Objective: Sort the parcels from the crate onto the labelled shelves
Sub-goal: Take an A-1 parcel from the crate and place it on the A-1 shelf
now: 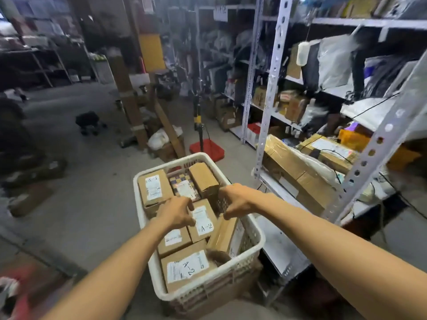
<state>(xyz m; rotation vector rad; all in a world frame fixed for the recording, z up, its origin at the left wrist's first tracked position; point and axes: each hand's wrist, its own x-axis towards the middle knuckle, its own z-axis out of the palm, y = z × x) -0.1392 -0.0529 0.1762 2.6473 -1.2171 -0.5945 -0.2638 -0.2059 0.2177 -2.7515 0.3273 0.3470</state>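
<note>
Between left hand [178, 211] and right hand [235, 204] lies an A-2 parcel [203, 221], fingers curled, grip unclear.

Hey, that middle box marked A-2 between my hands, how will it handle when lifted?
The middle A-2 box looks like square-edged cardboard, so probably stiff, not floppy. It is small, so likely light. Packed tight among other parcels in the crate, it may snag.

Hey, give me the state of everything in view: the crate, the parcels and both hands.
Crate, packed with parcels.
Middle A-2 parcel, flat, label up, between both hands.
Near A-2 parcel, flat, label up, untouched.
A-1 parcel, flat, label up.
Tilted parcel, leaning on the crate's right wall.
Left hand, fingers curled at the middle parcel's edge, grip unclear.
Right hand, fingers curled, grip unclear.
</note>
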